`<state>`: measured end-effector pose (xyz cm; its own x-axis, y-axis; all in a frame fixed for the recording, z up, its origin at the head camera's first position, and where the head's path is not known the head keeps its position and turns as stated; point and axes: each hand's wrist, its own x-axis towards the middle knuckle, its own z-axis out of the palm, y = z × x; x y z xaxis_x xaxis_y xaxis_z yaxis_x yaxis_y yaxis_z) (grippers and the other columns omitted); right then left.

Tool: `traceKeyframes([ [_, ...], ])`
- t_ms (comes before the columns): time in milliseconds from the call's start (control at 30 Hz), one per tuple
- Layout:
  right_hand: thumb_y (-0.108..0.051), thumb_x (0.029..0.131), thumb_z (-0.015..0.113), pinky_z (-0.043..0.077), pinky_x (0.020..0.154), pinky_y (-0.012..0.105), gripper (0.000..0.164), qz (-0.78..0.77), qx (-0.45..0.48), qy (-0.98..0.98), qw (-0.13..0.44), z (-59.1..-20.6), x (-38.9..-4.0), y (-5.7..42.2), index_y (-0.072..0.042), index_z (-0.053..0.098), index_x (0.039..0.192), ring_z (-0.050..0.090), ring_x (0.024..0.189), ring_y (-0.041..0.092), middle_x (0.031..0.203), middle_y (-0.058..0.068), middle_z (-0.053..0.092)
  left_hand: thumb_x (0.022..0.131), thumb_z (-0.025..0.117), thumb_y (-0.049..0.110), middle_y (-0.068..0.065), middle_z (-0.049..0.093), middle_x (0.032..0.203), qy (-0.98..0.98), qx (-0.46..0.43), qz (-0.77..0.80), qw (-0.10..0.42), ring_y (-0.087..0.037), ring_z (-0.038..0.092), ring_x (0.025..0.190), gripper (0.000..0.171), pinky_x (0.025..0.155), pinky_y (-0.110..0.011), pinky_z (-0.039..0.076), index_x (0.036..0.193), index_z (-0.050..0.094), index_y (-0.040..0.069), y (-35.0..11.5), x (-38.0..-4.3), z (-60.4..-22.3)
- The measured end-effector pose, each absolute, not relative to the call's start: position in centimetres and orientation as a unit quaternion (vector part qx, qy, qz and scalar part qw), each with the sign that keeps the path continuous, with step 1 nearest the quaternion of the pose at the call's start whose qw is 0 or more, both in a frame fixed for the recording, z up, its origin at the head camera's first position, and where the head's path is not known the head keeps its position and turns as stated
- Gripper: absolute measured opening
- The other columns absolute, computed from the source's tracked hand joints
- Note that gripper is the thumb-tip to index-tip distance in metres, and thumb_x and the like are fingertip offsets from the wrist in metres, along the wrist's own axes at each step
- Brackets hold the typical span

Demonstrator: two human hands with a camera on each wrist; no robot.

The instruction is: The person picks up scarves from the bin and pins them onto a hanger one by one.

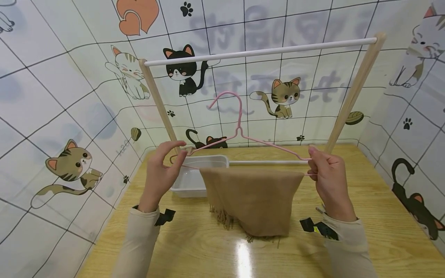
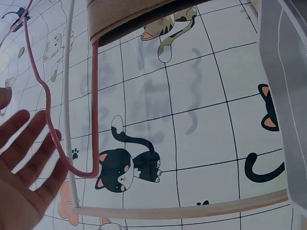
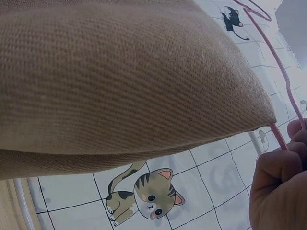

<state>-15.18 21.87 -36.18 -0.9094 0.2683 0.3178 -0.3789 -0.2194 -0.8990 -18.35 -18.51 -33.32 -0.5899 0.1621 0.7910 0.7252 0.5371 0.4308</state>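
Observation:
A pink clothes hanger (image 1: pixel 240 112) is held up over the table, its hook upward. Over its lower bar hangs a folded brown scarf (image 1: pixel 252 200) with fringed ends. My right hand (image 1: pixel 330 181) grips the hanger's right corner, fingers curled round it; the right wrist view shows that fist (image 3: pixel 283 187) beside the scarf (image 3: pixel 120 86). At the left corner is my left hand (image 1: pixel 161 173), thumb and forefinger spread apart. In the left wrist view its fingers (image 2: pixel 36 163) are extended right at the bend of the hanger (image 2: pixel 95 110).
Behind the hanger stands a rack with wooden posts (image 1: pixel 354 92) and a white top rod (image 1: pixel 260 53). A white plastic bin (image 1: pixel 189 194) sits on the wooden table (image 1: pixel 194 247), at the back left. Cat-patterned sheets (image 1: pixel 222 23) enclose the table at the back and sides.

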Motion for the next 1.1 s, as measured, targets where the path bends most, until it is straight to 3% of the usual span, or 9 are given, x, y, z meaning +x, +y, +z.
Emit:
traceKeyframes([
  [133,-0.020,0.102,0.064,0.011,0.046,0.034,0.057,0.782,0.053,-0.585,0.209,-36.2,-15.2,21.8,0.000,0.039,0.055,0.015,0.051,0.021,0.054,0.005,0.020,0.100,0.067,0.016,-0.011,0.075,0.114,-0.828,-0.214,-0.434,0.285,-0.026,0.068,0.109,0.024,0.096,-0.040,0.051,0.121,0.072,0.006,-19.0,-18.8,-33.0],
  [267,-0.020,0.102,0.064,0.012,0.047,0.034,0.057,0.785,0.053,-0.581,0.206,-36.3,-15.1,21.7,-0.001,0.039,0.055,0.015,0.051,0.020,0.054,0.004,0.021,0.104,0.059,0.039,-0.010,0.074,0.116,-0.871,-0.169,-0.424,0.182,-0.028,0.068,0.112,0.038,0.098,-0.051,0.052,0.125,0.070,0.009,-19.8,-19.5,-32.5],
  [367,-0.021,0.102,0.064,0.012,0.047,0.035,0.057,0.784,0.050,-0.584,0.203,-36.3,-15.1,21.8,-0.002,0.038,0.055,0.015,0.052,0.020,0.054,0.004,0.021,0.107,0.051,0.046,-0.010,0.074,0.117,-0.890,-0.173,-0.408,0.106,-0.029,0.069,0.110,0.046,0.096,-0.051,0.054,0.128,0.069,0.010,-20.4,-20.0,-32.1],
  [600,-0.021,0.102,0.064,0.011,0.047,0.034,0.057,0.782,0.053,-0.586,0.207,-36.3,-15.1,21.9,-0.001,0.038,0.055,0.015,0.051,0.020,0.055,0.005,0.021,0.112,0.036,0.043,-0.013,0.067,0.131,-0.851,-0.250,-0.455,-0.080,-0.029,0.065,0.121,0.051,0.096,-0.041,0.057,0.143,0.057,0.008,-20.8,-20.6,-31.6],
  [867,-0.019,0.103,0.063,0.013,0.048,0.036,0.057,0.777,0.050,-0.594,0.201,-36.4,-15.1,21.9,-0.002,0.039,0.054,0.018,0.051,0.020,0.054,0.004,0.023,0.110,0.039,0.045,-0.014,0.068,0.128,-0.827,-0.244,-0.478,-0.167,-0.029,0.074,0.104,0.050,0.082,-0.042,0.061,0.134,0.062,0.009,-20.9,-21.3,-31.8],
  [1100,-0.021,0.102,0.064,0.014,0.049,0.037,0.055,0.772,0.039,-0.603,0.197,-36.4,-15.1,22.0,-0.002,0.041,0.055,0.021,0.050,0.018,0.054,0.003,0.025,0.111,0.037,0.046,-0.014,0.071,0.119,-0.812,-0.268,-0.481,-0.195,-0.033,0.074,0.087,0.052,0.074,-0.046,0.061,0.133,0.064,0.007,-21.3,-22.2,-32.3],
])
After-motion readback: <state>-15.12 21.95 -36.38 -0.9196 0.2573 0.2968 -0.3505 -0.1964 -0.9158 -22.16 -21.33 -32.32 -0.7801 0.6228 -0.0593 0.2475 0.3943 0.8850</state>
